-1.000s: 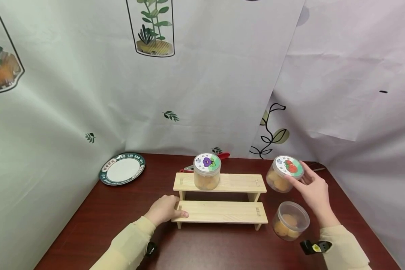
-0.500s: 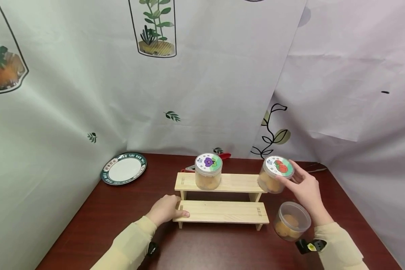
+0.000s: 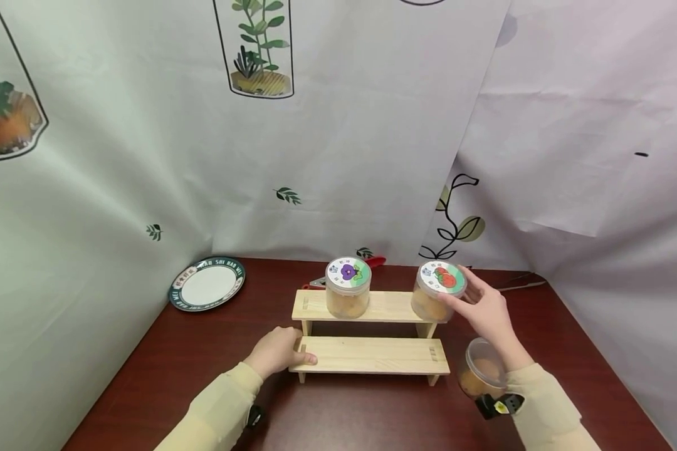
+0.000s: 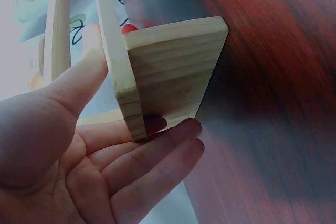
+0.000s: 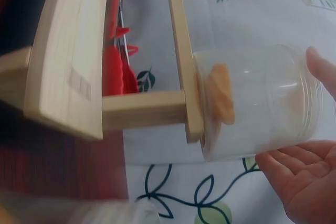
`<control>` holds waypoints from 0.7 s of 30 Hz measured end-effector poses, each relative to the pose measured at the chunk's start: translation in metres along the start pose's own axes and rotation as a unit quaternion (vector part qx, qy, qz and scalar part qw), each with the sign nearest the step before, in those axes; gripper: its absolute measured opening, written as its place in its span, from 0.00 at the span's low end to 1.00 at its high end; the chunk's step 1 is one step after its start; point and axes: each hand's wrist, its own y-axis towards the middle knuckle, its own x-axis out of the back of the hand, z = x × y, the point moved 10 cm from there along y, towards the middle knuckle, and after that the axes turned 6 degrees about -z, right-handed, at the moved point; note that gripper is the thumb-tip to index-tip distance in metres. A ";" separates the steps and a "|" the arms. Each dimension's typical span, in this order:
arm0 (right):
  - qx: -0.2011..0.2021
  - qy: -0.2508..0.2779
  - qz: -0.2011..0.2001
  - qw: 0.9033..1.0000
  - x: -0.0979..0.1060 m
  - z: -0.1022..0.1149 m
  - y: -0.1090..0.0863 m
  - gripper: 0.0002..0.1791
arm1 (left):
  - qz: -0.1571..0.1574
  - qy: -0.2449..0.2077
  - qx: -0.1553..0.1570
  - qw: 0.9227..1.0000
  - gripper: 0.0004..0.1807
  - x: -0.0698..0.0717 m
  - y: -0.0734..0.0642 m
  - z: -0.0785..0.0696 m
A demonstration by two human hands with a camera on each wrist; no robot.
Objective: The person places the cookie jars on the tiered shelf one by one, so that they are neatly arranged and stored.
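Observation:
My left hand [image 3: 275, 351] grips the left end of a two-tier wooden stand [image 3: 372, 356]; its thumb lies over the lower shelf's board. In the left wrist view the fingers [image 4: 152, 166] reach round the other side by the end leg. With my right hand [image 3: 488, 310] I hold a clear round jar [image 3: 429, 307] of cookies near its lid, which bears a red tomato picture. That jar's base is right at the right end of the upper shelf [image 5: 185, 61]. Further left on this shelf stands another jar [image 3: 346, 305], its lid showing a purple picture.
A third clear jar [image 3: 474, 379] of cookies stands on the dark red table [image 3: 338, 419] at the right, partly behind my right forearm. At the back left a green-rimmed plate [image 3: 207, 284] leans by the cloth wall. Behind the stand lies a red and metal tool [image 5: 114, 72].
My right hand has carried the tomato-lid jar leftward from beside the stand to over the upper shelf's right end. My left hand keeps its grip on the stand.

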 end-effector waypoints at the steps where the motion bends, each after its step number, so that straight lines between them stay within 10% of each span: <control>1: -0.001 0.001 0.001 1.000 -0.002 0.001 0.000 0.44 | 0.000 0.001 -0.001 1.000 0.24 0.000 0.000 0.000; 21: 0.013 0.038 0.039 0.998 -0.041 0.026 0.003 0.45 | 0.005 0.011 0.006 1.000 0.26 0.001 0.000 -0.001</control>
